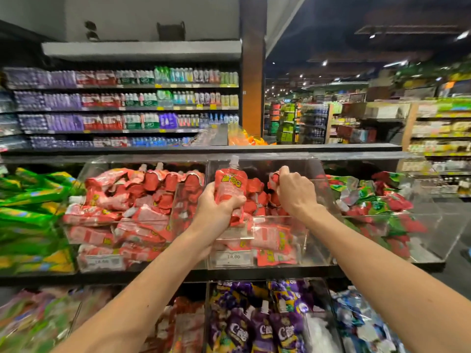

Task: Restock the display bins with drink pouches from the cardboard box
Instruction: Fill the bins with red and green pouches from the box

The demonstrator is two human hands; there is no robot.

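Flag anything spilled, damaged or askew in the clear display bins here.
Nothing stands out. The red spouted drink pouches lie jumbled in the clear acrylic bins, but none looks torn or leaking. The left hand grips one pouch upright; the right hand grips another inside the middle one.

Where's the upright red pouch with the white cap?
Head view, centre: left hand holds the red pouch over the middle bin, left of the right hand gripping another pouch.

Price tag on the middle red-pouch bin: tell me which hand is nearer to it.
Left. The left hand grips a red pouch directly above the price tag; the right hand is higher and off to the right, reaching into the bin.
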